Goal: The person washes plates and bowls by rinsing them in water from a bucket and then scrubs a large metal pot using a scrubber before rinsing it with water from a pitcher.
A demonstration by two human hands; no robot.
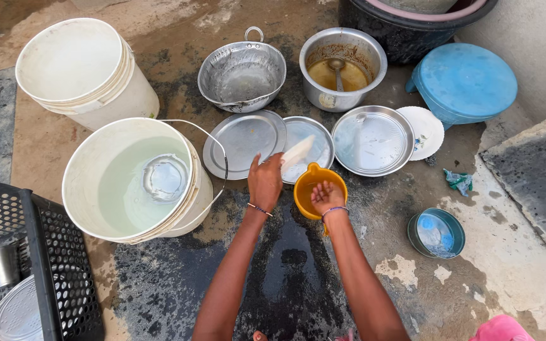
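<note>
Above the yellow mug (pixel 318 189), white plate (pixel 298 151) in left hand (pixel 265 182).

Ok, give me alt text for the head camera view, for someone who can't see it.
A person's left hand holds a white plate while the right hand dips into a yellow jug, on wet concrete beside a white bucket of water, steel plates and pots.

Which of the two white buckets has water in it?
The nearer white bucket, next to the black crate. It holds water with a steel bowl in it; the farther white bucket looks empty.
</note>
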